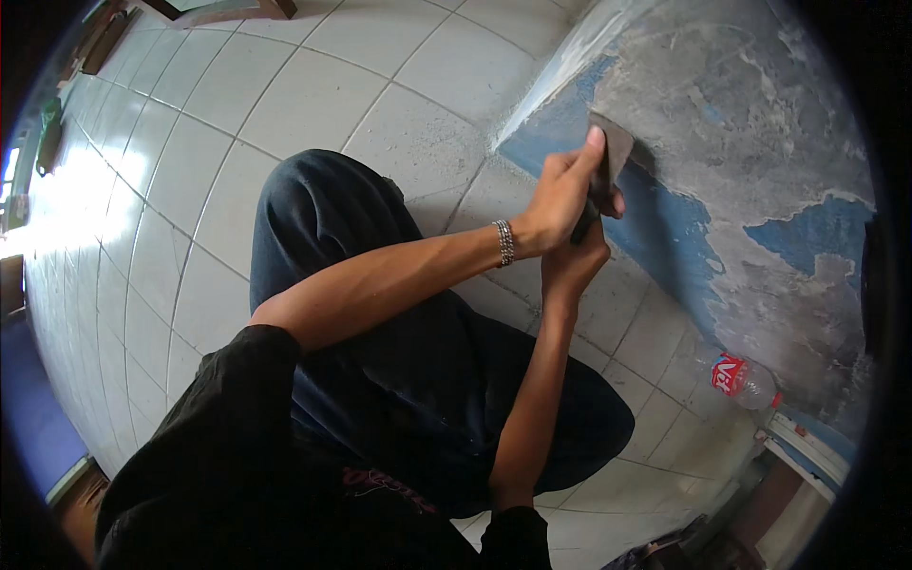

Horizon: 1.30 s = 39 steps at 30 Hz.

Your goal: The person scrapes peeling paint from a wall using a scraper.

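A scraper with a flat metal blade (pixel 614 148) and a dark handle is held against the wall, where blue paint (pixel 670 214) borders bare grey plaster (pixel 748 164). My left hand (pixel 563 196), below a beaded bracelet, grips the scraper near the blade, its thumb lying along the metal. Just under it, my right hand (pixel 576 260) is closed around the handle; much of that handle is hidden by the fingers. The blade's edge meets the surface close to the blue and grey boundary.
Crumbs of paint and plaster (pixel 434 139) lie on the white floor tiles (pixel 313 92) by the wall's corner. A clear plastic bottle (pixel 755 385) with a red label rests at the wall's foot. Wooden furniture legs (pixel 274 8) stand at the top left. My bent knees are close below the hands.
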Each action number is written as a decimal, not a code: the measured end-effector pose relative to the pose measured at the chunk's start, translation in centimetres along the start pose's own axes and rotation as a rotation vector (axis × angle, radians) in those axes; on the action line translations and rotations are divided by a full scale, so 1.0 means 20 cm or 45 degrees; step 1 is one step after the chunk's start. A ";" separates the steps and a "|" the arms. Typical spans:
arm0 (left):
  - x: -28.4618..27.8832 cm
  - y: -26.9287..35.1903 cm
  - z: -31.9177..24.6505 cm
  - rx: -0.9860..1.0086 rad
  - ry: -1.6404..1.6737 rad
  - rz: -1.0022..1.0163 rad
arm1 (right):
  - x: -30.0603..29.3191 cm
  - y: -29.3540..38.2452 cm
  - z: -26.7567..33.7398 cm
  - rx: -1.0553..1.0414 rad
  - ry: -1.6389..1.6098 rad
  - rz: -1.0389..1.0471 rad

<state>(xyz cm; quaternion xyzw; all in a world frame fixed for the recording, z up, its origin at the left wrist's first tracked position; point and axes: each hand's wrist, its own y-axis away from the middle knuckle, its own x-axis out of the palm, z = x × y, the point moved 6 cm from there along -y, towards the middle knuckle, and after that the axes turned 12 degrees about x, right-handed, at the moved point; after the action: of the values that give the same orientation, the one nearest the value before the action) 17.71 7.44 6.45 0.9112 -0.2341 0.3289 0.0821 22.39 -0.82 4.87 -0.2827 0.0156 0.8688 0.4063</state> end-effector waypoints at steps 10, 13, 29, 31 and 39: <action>0.04 0.03 0.07 -0.182 0.124 0.085 | -0.07 0.00 0.00 -0.103 -0.016 -0.258; 0.04 0.04 0.08 -0.176 0.185 0.091 | -0.07 0.01 0.03 -0.125 0.014 -0.280; -0.01 -0.02 0.03 -0.138 -0.037 -0.099 | -0.08 0.00 0.18 0.071 0.000 -0.232; -0.01 -0.01 0.02 -0.137 -0.049 -0.110 | -0.08 0.00 0.19 0.149 -0.042 -0.202; 0.03 -0.01 -0.02 -0.134 0.003 -0.187 | -0.08 0.00 0.18 0.267 -0.138 -0.122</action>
<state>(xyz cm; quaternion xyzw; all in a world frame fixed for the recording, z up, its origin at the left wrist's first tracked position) 17.96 7.44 7.09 0.9200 -0.1834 0.3104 0.1539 21.57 -1.05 8.70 -0.1917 0.0710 0.8559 0.4751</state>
